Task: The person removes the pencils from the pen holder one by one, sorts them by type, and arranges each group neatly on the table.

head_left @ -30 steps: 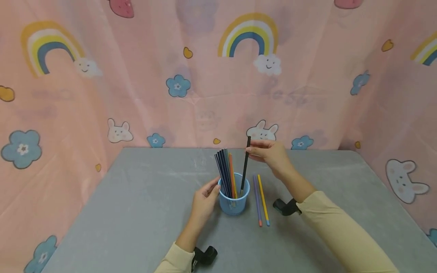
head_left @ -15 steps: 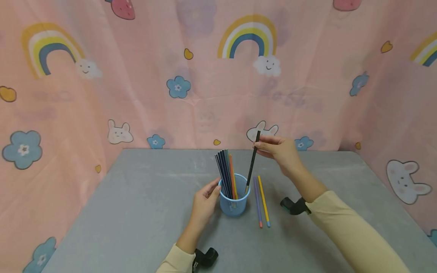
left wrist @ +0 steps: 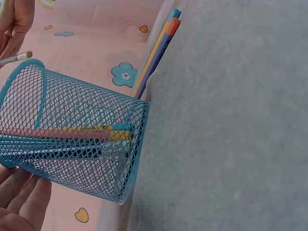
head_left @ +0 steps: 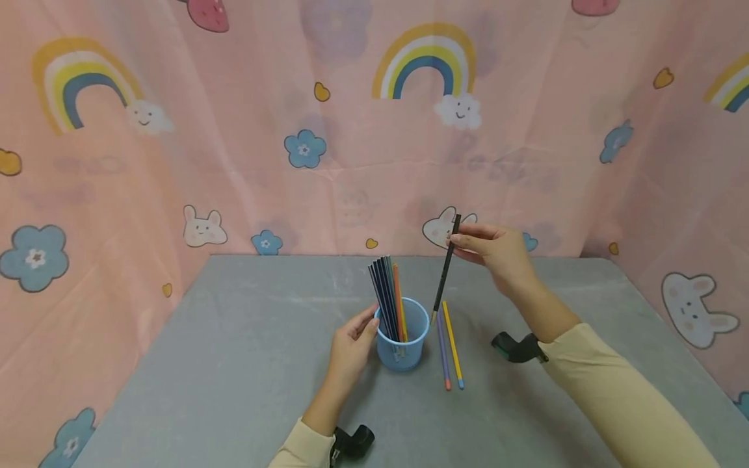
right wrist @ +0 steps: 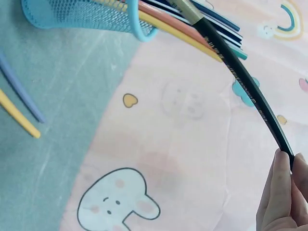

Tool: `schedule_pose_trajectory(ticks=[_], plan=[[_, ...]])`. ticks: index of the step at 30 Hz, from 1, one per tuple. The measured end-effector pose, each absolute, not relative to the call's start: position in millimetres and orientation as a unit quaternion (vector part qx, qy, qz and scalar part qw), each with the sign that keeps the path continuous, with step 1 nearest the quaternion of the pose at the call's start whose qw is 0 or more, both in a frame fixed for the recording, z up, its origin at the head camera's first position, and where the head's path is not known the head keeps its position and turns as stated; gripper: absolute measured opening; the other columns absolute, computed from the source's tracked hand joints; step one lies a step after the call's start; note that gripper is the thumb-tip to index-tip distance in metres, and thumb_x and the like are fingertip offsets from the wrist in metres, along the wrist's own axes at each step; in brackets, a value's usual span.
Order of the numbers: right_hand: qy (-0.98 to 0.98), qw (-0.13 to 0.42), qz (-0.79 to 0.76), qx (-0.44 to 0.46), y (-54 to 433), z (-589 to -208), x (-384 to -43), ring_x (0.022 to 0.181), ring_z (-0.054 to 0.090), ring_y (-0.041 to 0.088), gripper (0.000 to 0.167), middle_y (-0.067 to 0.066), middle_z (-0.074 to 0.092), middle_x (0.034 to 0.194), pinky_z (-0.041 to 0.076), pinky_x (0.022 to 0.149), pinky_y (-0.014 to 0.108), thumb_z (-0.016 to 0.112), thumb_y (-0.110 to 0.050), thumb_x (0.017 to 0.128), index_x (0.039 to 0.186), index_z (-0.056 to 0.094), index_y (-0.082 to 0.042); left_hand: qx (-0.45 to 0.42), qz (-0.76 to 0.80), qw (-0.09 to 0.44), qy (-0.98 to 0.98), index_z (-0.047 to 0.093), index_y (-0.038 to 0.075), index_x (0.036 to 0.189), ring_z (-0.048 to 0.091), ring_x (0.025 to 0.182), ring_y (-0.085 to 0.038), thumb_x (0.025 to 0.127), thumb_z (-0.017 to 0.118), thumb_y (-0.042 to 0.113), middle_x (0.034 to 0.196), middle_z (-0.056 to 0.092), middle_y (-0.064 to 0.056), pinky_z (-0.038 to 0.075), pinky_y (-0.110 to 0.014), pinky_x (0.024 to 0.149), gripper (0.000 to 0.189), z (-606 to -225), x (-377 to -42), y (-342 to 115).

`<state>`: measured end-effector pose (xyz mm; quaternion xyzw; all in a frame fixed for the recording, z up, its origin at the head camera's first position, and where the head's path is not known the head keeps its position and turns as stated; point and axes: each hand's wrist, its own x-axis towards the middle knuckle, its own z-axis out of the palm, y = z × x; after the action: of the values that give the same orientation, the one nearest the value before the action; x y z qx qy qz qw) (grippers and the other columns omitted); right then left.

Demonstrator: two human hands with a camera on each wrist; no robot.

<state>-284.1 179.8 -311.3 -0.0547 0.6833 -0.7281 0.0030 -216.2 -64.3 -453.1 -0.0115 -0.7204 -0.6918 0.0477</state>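
Note:
A light-blue mesh pen holder (head_left: pixel 400 356) stands upright on the table, with several dark pencils (head_left: pixel 383 299), an orange one and a yellow one leaning to its left side. My left hand (head_left: pixel 349 348) holds the holder's left side near the rim; its fingers (left wrist: pixel 33 202) touch the mesh in the left wrist view. Between the thumb and fingers of my right hand (head_left: pixel 497 253) is the upper end of a black paintbrush (head_left: pixel 446 272). The brush slants down, its pale tip just outside the holder's right rim. In the right wrist view, the metal ferrule (right wrist: pixel 191 13) shows.
Right of the holder, a purple pencil (head_left: pixel 443 357) with a red end and a yellow pencil (head_left: pixel 453 344) with a blue end lie side by side on the grey table (head_left: pixel 251 364). A pink printed curtain (head_left: pixel 363 188) hangs behind the table.
My right hand has lifted the paintbrush out of the pen holder, moving up and to the right. The left hand and the holder have stayed in place.

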Motion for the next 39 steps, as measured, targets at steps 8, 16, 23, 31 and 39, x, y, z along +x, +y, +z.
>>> schedule_pose_trajectory(ticks=[8,16,23,31,39], plan=[[0.713,-0.005,-0.700,-0.035,194,-318,-284,0.080,0.071,-0.001,0.022,-0.015,0.072,0.084,0.061,0.079,0.021,0.071,-0.009,0.091,0.112,0.068,-0.001,-0.011,-0.693,0.052,-0.719,0.060,-0.002,0.134,0.062,0.123,-0.031,0.101,0.057,0.012,0.132,0.064,-0.021,0.055,-0.027,0.099,0.035,-453,-216,-63],[0.756,0.029,-0.653,-0.018,204,-331,-285,0.082,0.071,-0.004,0.050,-0.020,0.071,0.084,0.060,0.081,0.020,0.068,-0.014,0.095,0.132,0.050,0.013,-0.015,-0.696,0.051,-0.716,0.058,-0.003,0.134,0.060,0.125,-0.032,0.101,0.056,0.011,0.134,0.063,-0.022,0.055,-0.026,0.099,0.036,-453,-217,-64],[0.788,0.044,-0.614,-0.003,211,-348,-285,0.082,0.070,-0.004,0.049,-0.020,0.070,0.084,0.060,0.083,0.022,0.069,-0.020,0.094,0.129,0.055,0.011,-0.014,-0.693,0.051,-0.719,0.058,-0.003,0.134,0.061,0.125,-0.031,0.101,0.056,0.011,0.133,0.063,-0.021,0.055,-0.026,0.099,0.036,-454,-216,-64],[0.803,0.050,-0.594,0.000,215,-366,-285,0.081,0.070,-0.003,0.047,-0.014,0.070,0.091,0.060,0.083,0.024,0.068,-0.019,0.095,0.129,0.057,0.012,-0.017,-0.696,0.053,-0.716,0.058,-0.003,0.134,0.061,0.124,-0.032,0.101,0.056,0.011,0.132,0.064,-0.022,0.055,-0.025,0.099,0.036,-455,-217,-64],[0.807,0.063,-0.586,0.024,217,-382,-288,0.080,0.071,0.000,0.047,-0.006,0.075,0.093,0.061,0.084,0.028,0.072,-0.018,0.092,0.127,0.059,0.011,-0.012,-0.698,0.052,-0.714,0.059,-0.003,0.134,0.061,0.124,-0.032,0.101,0.056,0.010,0.132,0.064,-0.022,0.055,-0.026,0.099,0.036,-455,-217,-64]])
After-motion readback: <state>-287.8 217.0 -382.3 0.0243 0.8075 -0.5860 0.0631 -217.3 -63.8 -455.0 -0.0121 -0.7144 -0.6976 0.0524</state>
